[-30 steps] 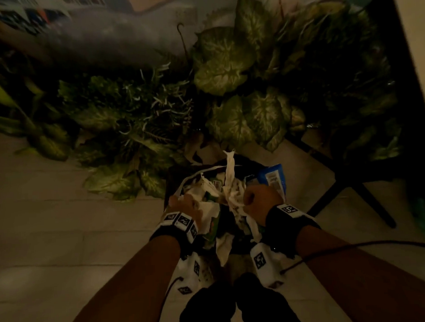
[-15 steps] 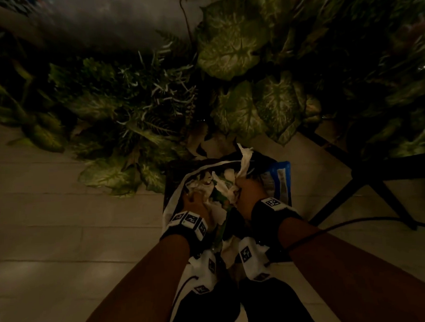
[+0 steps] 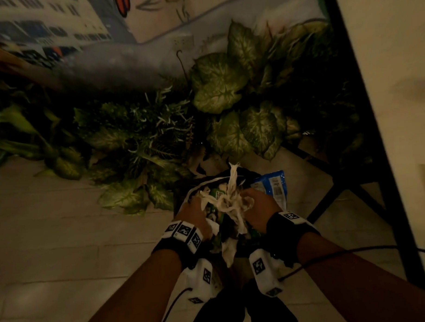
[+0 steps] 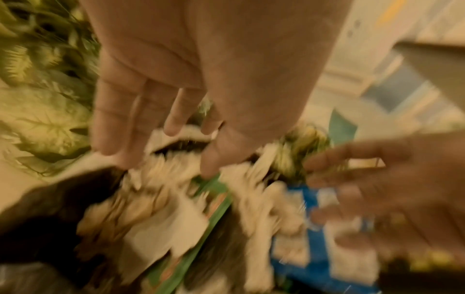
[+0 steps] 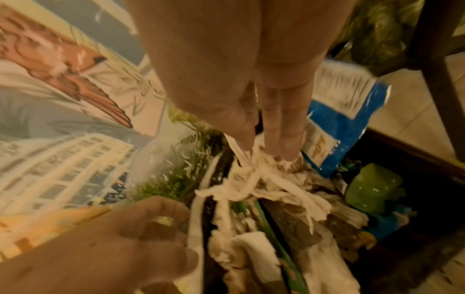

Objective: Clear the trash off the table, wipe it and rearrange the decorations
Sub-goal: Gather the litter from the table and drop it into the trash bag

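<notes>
Over the bin [image 3: 245, 176], at 12 o'clock of the feet: trash is being pushed down.
Crumpled paper [image 3: 228, 201] is pressed by straight fingers of the right hand [image 3: 257, 207]; the left hand [image 3: 193, 215], fingers loosely extended, grips nothing, probably steadying the load.

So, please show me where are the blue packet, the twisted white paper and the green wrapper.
blue packet [image 3: 272, 186]: head view, its printed front.
twisted white paper [image 5: 241, 185]: right wrist view, its knotted middle.
green wrapper [image 5: 372, 189]: right wrist view, its shiny crumpled face.

Both forearms extend forward, side by side. Left hand [image 3: 193, 213] fingers relaxed and spread; right hand [image 3: 257, 211] fingers extended downward.
</notes>
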The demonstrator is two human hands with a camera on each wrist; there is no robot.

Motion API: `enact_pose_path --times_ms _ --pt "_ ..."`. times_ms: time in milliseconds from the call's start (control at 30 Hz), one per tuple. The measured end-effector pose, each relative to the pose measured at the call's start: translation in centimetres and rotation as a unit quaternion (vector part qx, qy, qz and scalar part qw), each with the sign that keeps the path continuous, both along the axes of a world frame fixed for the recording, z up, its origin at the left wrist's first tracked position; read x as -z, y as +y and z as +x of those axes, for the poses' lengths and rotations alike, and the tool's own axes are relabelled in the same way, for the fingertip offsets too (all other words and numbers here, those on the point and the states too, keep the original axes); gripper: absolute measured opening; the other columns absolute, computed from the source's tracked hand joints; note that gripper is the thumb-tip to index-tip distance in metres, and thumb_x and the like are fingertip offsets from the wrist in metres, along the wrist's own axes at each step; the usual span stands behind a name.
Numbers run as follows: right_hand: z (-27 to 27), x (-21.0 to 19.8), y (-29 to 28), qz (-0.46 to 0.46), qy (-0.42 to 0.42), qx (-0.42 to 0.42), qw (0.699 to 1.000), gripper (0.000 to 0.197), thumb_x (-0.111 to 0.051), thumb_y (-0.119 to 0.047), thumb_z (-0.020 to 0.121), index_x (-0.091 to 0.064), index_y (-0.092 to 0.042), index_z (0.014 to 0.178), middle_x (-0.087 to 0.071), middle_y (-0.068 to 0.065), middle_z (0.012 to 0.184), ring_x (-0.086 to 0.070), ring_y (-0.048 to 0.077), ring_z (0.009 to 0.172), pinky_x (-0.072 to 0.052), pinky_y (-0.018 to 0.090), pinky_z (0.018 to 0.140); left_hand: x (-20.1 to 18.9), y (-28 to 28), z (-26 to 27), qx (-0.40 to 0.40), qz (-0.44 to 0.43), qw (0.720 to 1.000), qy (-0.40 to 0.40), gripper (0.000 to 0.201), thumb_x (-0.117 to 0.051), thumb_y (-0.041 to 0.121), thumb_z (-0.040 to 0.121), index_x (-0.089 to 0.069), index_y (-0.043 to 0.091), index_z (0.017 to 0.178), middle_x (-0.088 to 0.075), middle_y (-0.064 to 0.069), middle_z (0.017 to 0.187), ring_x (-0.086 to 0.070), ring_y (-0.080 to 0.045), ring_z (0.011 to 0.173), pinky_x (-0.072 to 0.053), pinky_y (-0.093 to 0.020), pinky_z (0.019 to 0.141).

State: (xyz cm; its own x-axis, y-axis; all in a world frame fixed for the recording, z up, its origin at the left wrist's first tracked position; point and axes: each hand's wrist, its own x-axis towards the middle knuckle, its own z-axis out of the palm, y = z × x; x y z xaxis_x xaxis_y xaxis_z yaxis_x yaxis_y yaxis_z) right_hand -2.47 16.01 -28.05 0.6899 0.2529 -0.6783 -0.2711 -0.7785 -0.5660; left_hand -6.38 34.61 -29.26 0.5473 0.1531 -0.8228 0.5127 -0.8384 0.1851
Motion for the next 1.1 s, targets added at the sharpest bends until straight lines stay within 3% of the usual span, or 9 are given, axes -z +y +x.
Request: enact_pose_path --times_ms 100,233,400,600,700,833,900,967,1100 --pt "0.0 -3.5 -0.7 0.005 -0.017 -0.003 1.000 0.033 -0.053 -0.010 0.090 -0.054 -0.015 0.123 -0.057 0.007 0.126 -0.054 0.024 0.112 -0.042 0.023 0.084 -3.2 0.7 1.1 -0.029 0.000 0.999 -0.030 0.062 -0.062 0.027 0.083 -0.033 0.014 0.137 -0.046 -0.013 0.133 -0.051 -0.033 0.117 -0.046 -0.037 0.090" --pt "0.3 -9.2 -2.8 0.021 -0.058 -0.013 0.998 0.028 -0.054 -0.012 0.089 -0.059 -0.017 0.116 -0.060 0.004 0.122 -0.056 0.022 0.110 -0.047 0.030 0.090 -7.8 1.5 2.1 -0.050 -0.006 0.993 -0.107 0.016 -0.058 0.018 0.085 -0.053 0.016 0.100 -0.055 -0.005 0.099 -0.053 -0.022 0.085 -0.047 -0.031 0.078" --pt "0.7 -18.1 -9.6 0.040 -0.124 -0.050 0.990 0.025 -0.059 -0.021 0.088 -0.060 -0.019 0.114 -0.061 0.000 0.116 -0.059 0.019 0.102 -0.049 0.031 0.088 -14.9 -1.7 4.3 -0.031 -0.027 0.979 -0.198 0.008 -0.064 0.016 0.082 -0.060 0.022 0.086 -0.064 -0.003 0.090 -0.060 -0.021 0.083 -0.052 -0.033 0.078" --pt "-0.8 -25.5 -26.0 -0.039 -0.206 -0.061 0.976 0.024 -0.065 -0.030 0.085 -0.062 -0.024 0.108 -0.061 -0.013 0.100 -0.060 0.010 0.081 -0.040 0.016 0.074 -23.5 -12.8 6.2 0.061 -0.103 0.940 -0.320 0.008 -0.067 0.016 0.083 -0.064 0.021 0.088 -0.066 0.007 0.086 -0.060 -0.005 0.078 -0.041 -0.014 0.063" --pt "-2.1 -27.5 -36.4 -0.079 -0.202 -0.014 0.976 0.022 -0.067 -0.031 0.083 -0.064 -0.026 0.105 -0.060 -0.017 0.096 -0.063 0.011 0.078 -0.041 0.013 0.068 -26.7 -20.1 6.3 0.089 -0.145 0.926 -0.338 0.010 -0.071 0.015 0.081 -0.066 0.024 0.084 -0.070 0.008 0.079 -0.064 -0.004 0.074 -0.046 -0.016 0.065" --pt "-3.5 -29.1 -50.2 -0.108 -0.210 0.050 0.970 0.015 -0.070 -0.032 0.081 -0.062 -0.034 0.093 -0.064 -0.017 0.093 -0.062 0.007 0.074 -0.046 0.016 0.068 -29.7 -30.6 5.8 0.121 -0.157 0.917 -0.347 0.010 -0.072 0.019 0.080 -0.066 0.026 0.083 -0.070 0.010 0.075 -0.064 -0.005 0.069 -0.050 -0.016 0.064" --pt "-3.9 -29.8 -55.9 -0.129 -0.200 0.061 0.969 0.016 -0.068 -0.034 0.082 -0.063 -0.033 0.096 -0.064 -0.018 0.093 -0.062 0.005 0.076 -0.047 0.014 0.069 -30.6 -35.7 5.8 0.138 -0.164 0.910 -0.356 0.010 -0.073 0.019 0.078 -0.066 0.026 0.080 -0.067 0.017 0.075 -0.062 -0.004 0.065 -0.047 -0.012 0.058" --pt "-4.1 -30.6 -60.7 -0.141 -0.192 0.087 0.967 0.016 -0.069 -0.033 0.082 -0.063 -0.033 0.097 -0.063 -0.018 0.093 -0.062 0.006 0.077 -0.051 0.018 0.071 -31.1 -40.6 6.0 0.159 -0.167 0.905 -0.359 0.012 -0.073 0.019 0.077 -0.066 0.028 0.077 -0.066 0.023 0.076 -0.061 -0.002 0.064 -0.046 -0.012 0.057" --pt "-4.0 -31.4 -67.8 -0.175 -0.225 0.135 0.949 0.018 -0.073 -0.029 0.078 -0.062 -0.034 0.091 -0.060 -0.019 0.085 -0.061 0.007 0.076 -0.051 0.025 0.075 -31.6 -49.3 7.2 0.231 -0.166 0.889 -0.357 0.010 -0.072 0.022 0.079 -0.064 0.028 0.079 -0.066 0.013 0.074 -0.060 -0.004 0.070 -0.042 -0.008 0.060"
